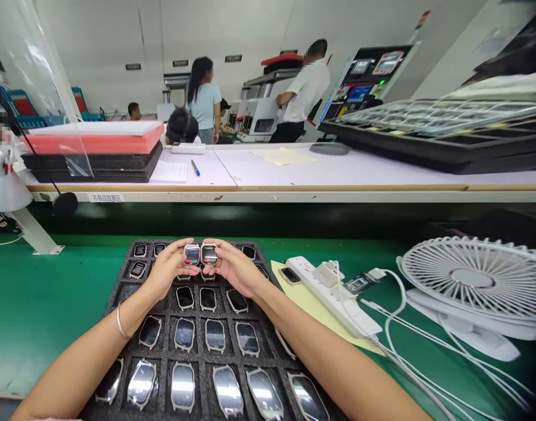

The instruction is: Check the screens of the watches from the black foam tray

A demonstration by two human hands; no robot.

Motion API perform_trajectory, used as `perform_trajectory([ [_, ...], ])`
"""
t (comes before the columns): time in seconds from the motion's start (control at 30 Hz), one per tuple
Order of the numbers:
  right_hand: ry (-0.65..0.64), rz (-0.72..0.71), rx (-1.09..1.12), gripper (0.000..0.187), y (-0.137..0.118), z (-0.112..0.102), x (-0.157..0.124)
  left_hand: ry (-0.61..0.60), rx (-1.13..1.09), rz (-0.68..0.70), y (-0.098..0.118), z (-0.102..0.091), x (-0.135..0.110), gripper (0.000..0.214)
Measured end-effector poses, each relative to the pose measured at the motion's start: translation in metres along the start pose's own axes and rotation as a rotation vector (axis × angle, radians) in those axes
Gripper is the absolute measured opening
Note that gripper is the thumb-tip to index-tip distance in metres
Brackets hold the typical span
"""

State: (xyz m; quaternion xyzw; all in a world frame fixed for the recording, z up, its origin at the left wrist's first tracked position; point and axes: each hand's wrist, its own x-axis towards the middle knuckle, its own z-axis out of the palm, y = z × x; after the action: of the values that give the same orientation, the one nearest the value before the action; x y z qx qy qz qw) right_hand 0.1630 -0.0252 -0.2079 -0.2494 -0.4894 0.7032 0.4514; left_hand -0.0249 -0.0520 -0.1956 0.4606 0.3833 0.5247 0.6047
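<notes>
Bench, left: a white lamp (9, 190) stands on the green bench (44, 304).
Left hand: the left hand (169, 270) pinches one watch (192, 254) between the thumb and fingers. A bangle (120, 323) is on its wrist.
Right hand: the right hand (235, 268) pinches another watch (209, 254) in the same way, just beside the first one.
Held watches: both are above the far part of the tray, not touching it.
Tray: a black foam tray (165, 351) lies near, under the hands, and more watches (184, 333) sit in its rows of pockets.
Bench, right: a power strip (324, 286) lies on yellow paper (315, 316), and a white fan (471, 279) stands beside them.
Far: two co-workers (204, 99) (305, 88) stand beyond a white table (268, 169).
</notes>
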Motion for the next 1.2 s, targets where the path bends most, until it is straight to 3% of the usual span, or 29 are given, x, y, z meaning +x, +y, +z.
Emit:
perform_trajectory([
  [0.13, -0.067, -0.098, -0.074, 0.034, -0.053, 0.015, 0.018, -0.084, 0.017, 0.133, 0.053, 0.009, 0.013, 0.057],
  [0.3, -0.165, -0.313, -0.187, 0.024, -0.132, 0.049, 0.035, -0.151, 0.072, 0.426, 0.129, 0.029, 0.021, 0.064],
  [0.5, -0.196, -0.501, -0.229, 0.02, -0.192, 0.085, 0.045, -0.156, 0.145, 0.695, 0.183, 0.047, 0.028, 0.068],
  [0.63, -0.238, -0.554, -0.236, 0.033, -0.209, 0.093, 0.044, -0.149, 0.141, 0.787, 0.197, 0.056, 0.03, 0.067],
  [0.83, -0.257, -0.627, -0.319, 0.051, -0.215, 0.093, 0.033, -0.135, 0.152, 0.853, 0.202, 0.067, 0.026, 0.066],
  [1.07, -0.249, -0.635, -0.325, 0.052, -0.213, 0.084, 0.026, -0.132, 0.185, 0.857, 0.196, 0.074, 0.023, 0.066],
  [1.2, -0.245, -0.605, -0.319, 0.051, -0.198, 0.074, 0.02, -0.115, 0.184, 0.818, 0.179, 0.073, 0.02, 0.062],
])
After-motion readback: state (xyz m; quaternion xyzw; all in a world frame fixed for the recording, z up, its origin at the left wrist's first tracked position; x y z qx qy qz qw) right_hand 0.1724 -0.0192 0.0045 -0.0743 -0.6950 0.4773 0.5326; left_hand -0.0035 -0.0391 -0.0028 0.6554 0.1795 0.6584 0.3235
